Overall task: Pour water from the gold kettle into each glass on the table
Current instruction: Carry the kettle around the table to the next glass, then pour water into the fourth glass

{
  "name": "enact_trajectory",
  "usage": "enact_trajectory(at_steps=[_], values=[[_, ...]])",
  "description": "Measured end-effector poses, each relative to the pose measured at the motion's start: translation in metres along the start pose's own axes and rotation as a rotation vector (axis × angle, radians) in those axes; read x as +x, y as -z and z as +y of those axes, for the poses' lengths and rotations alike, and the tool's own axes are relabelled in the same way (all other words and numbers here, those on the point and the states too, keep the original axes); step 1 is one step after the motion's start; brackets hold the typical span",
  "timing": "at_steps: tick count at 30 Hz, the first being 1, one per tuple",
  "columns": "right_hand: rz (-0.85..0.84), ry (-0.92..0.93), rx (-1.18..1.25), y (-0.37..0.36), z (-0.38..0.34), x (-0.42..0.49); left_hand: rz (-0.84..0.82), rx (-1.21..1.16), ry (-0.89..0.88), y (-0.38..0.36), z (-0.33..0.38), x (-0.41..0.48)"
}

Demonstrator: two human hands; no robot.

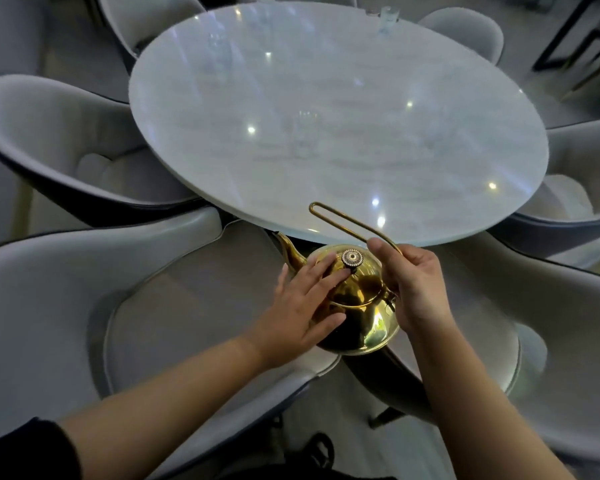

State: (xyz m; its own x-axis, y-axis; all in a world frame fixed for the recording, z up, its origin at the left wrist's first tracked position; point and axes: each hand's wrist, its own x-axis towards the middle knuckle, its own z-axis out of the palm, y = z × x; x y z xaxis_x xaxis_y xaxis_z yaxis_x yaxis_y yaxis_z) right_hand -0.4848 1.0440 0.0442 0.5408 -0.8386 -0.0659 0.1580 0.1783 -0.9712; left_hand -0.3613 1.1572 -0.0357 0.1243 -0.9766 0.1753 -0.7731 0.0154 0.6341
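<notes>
The gold kettle (364,317) hangs in the air just short of the near edge of the round white marble table (430,174), its spout pointing left and away from me. My right hand (413,285) grips the thin looped gold handle where it bends down to the body. My left hand (305,303) lies flat with spread fingers against the kettle's lid and left side. A clear glass (303,135) stands mid-table. Another glass (217,46) is at the far left and a third (388,19) at the far right edge; all look faint and blurred.
Grey upholstered chairs ring the table: one (170,299) right below the kettle, one (59,147) at the left, one (568,188) at the right, and others at the far side. A dark metal frame (575,32) stands at the top right.
</notes>
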Motion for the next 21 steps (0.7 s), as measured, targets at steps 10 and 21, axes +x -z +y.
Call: enact_trajectory(at_steps=[10,21], values=[[0.040,0.003,-0.027,0.001,-0.006,0.063,-0.057,0.099,-0.005,0.019,-0.025,0.058],[0.066,0.001,-0.107,0.013,-0.028,0.170,-0.170,0.148,0.058,0.040,-0.042,0.157]])
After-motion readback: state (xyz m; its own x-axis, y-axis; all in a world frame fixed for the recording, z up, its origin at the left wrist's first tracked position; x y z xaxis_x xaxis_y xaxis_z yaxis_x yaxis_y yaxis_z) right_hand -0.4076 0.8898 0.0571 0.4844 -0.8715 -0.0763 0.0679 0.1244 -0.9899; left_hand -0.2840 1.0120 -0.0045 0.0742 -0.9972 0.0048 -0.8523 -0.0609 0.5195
